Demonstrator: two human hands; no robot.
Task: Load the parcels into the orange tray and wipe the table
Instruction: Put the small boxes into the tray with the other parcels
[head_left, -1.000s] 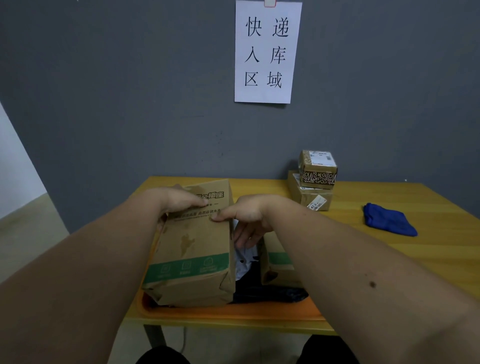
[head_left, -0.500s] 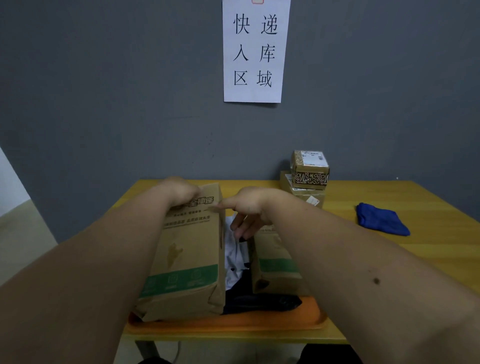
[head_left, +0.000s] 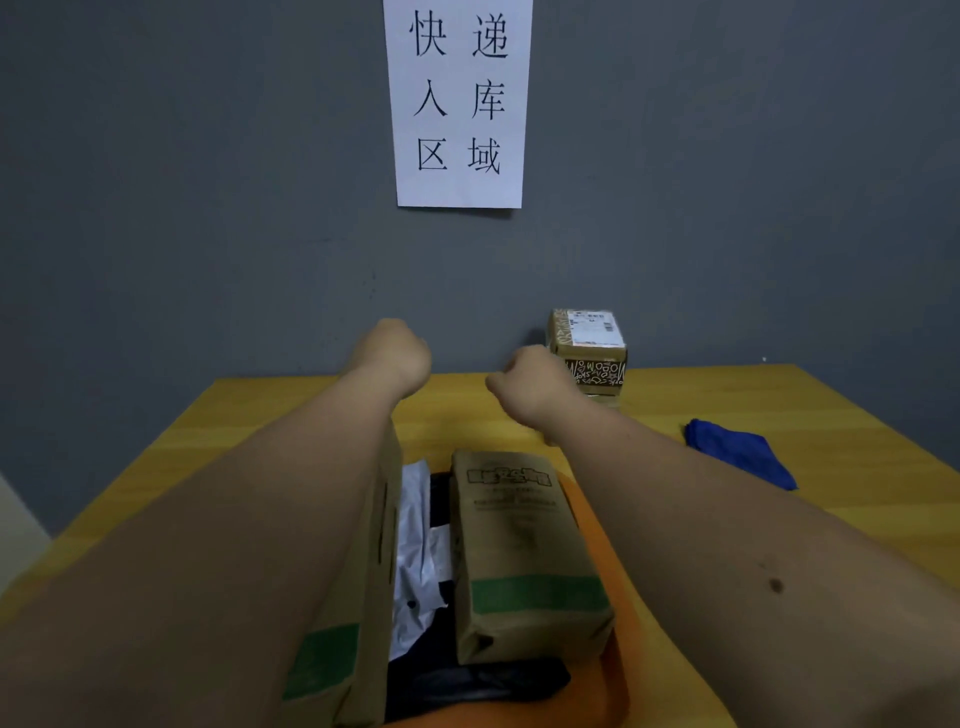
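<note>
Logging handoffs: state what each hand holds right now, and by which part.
Nothing is held. The left hand and right hand are loosely curled above the table, clear of the brown parcels in the orange tray.

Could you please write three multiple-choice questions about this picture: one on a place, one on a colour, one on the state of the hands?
1. Where does the blue cloth lie?
A. On the table, right of the tray
B. In the tray
C. On the small box

2. What colour is the tray?
A. Green
B. Orange
C. Grey

3. What do the hands hold?
A. A parcel each
B. The cloth
C. Nothing

Answers:
1 A: the cloth rests on bare wood beside the tray.
2 B: its rim shows orange.
3 C: the left hand and right hand reach forward with nothing in them.
</note>
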